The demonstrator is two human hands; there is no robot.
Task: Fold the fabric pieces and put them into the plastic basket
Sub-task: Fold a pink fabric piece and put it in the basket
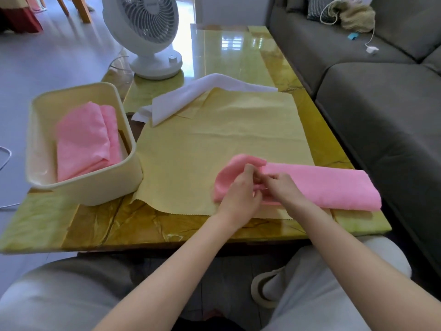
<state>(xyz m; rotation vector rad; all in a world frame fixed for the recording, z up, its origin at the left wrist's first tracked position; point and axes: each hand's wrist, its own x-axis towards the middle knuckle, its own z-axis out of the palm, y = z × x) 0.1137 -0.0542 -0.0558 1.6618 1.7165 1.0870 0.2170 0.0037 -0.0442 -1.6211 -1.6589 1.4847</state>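
Busy with a long pink fabric strip [322, 185], well to the right of the plastic basket [107, 187] and about level with its near wall, laid across the near edge of a yellow fabric [214, 130] spread flat on the counter [59, 223]. Pinching the strip's end nearest the basket with the left hand [241, 194], fingers curled round a loose flap turned up and over. Gripping the same end just beside it with the right hand [284, 189], fingers bent down onto the cloth, close against the left hand. Running flat and doubled away from the basket toward the sofa [381, 115]. Inside the basket, a folded pink fabric piece [86, 144], lying toward its right wall. Past the basket's far right corner, a crumpled white fabric [191, 94] overlapping the yellow fabric's far edge. Behind the basket, a white fan [148, 32] standing on the counter.
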